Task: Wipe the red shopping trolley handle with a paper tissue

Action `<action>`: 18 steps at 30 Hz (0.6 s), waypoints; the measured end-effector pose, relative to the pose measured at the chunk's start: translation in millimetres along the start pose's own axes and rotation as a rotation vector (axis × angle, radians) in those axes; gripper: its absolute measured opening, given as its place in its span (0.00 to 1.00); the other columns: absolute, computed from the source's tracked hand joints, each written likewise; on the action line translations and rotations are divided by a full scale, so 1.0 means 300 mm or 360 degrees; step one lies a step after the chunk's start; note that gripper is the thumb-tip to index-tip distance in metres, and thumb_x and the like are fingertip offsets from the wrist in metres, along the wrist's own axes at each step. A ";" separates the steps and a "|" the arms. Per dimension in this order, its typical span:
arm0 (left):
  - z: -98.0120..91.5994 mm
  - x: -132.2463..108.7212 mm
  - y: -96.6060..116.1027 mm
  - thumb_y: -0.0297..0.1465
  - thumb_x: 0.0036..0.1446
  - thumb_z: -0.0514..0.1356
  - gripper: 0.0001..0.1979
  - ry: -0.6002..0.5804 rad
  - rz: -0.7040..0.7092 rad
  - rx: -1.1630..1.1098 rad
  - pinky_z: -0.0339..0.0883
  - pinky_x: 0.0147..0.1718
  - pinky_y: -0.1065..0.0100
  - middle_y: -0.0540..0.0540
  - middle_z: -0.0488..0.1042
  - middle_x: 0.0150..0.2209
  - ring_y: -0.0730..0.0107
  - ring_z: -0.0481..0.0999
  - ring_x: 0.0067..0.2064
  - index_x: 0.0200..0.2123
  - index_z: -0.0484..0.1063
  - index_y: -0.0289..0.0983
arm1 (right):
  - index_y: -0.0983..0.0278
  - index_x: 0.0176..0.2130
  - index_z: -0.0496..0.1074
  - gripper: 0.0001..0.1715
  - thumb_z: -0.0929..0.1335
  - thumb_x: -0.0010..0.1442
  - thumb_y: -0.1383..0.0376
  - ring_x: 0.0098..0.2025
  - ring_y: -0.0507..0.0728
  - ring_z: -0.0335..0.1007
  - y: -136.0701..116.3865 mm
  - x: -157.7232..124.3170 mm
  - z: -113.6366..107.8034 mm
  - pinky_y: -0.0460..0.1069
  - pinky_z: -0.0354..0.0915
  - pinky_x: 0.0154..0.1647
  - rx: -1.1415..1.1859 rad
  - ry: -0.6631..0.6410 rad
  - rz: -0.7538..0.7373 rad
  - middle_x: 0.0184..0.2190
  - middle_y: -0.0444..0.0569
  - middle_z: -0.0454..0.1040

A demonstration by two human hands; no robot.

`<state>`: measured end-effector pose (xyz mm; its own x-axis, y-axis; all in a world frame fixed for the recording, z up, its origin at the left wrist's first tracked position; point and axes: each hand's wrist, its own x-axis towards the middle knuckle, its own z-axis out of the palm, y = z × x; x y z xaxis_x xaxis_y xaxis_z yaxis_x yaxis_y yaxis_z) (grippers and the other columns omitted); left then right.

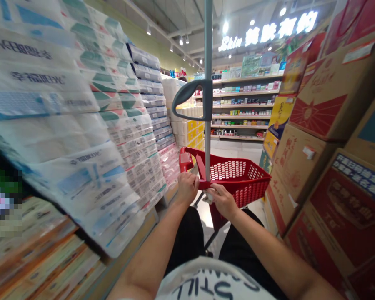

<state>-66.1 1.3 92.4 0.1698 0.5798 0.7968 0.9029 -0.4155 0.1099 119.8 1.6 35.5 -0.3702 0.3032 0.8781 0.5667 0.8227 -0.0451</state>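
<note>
A red shopping cart (250, 187) with a perforated basket stands right in front of me. My left hand (187, 188) is closed around the cart's red handle at the near left side. Just right of it, my right hand (221, 201) is closed by the near rim, its fingers around a small whitish crumpled thing (208, 197) that I cannot identify. Between the hands, a grey upright pole (208, 141) rises from the cart, with a grey loop-shaped grip (208, 100) partway up. The handle under my left fingers is partly hidden.
Tall stacks of wrapped tissue packs (59, 116) line the left side. On the right, stacked cardboard cartons (318, 100) stand close to the cart. Farther ahead are shelves (243, 104) of small goods under a lit sign (268, 31). Pale floor (243, 146) runs between.
</note>
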 end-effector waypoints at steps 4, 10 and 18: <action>0.002 -0.003 0.002 0.30 0.63 0.50 0.15 0.0012 0.0006 0.0043 0.59 0.40 0.60 0.46 0.69 0.27 0.64 0.66 0.35 0.24 0.66 0.39 | 0.62 0.52 0.70 0.21 0.61 0.63 0.74 0.53 0.59 0.65 -0.004 0.064 -0.006 0.54 0.68 0.54 -0.0109 0.0190 0.0073 0.49 0.56 0.67; -0.001 0.000 0.006 0.30 0.63 0.50 0.15 0.0020 0.0011 0.0055 0.59 0.40 0.60 0.47 0.69 0.26 0.64 0.67 0.35 0.23 0.66 0.39 | 0.67 0.62 0.59 0.30 0.61 0.61 0.74 0.65 0.65 0.50 -0.015 0.008 0.058 0.63 0.59 0.62 -0.0272 -0.0060 0.0077 0.59 0.61 0.59; 0.002 0.007 0.004 0.30 0.62 0.51 0.14 0.0029 0.0004 0.0041 0.60 0.40 0.60 0.46 0.70 0.26 0.63 0.67 0.35 0.24 0.66 0.39 | 0.65 0.62 0.60 0.27 0.61 0.64 0.72 0.64 0.63 0.52 -0.004 -0.021 0.070 0.61 0.58 0.63 -0.0270 -0.0031 0.0059 0.59 0.58 0.61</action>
<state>-64.3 2.5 94.0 0.1649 0.5659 0.8078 0.9125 -0.3984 0.0928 105.9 8.8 20.0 -0.3602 0.3424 0.8677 0.6956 0.7184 0.0052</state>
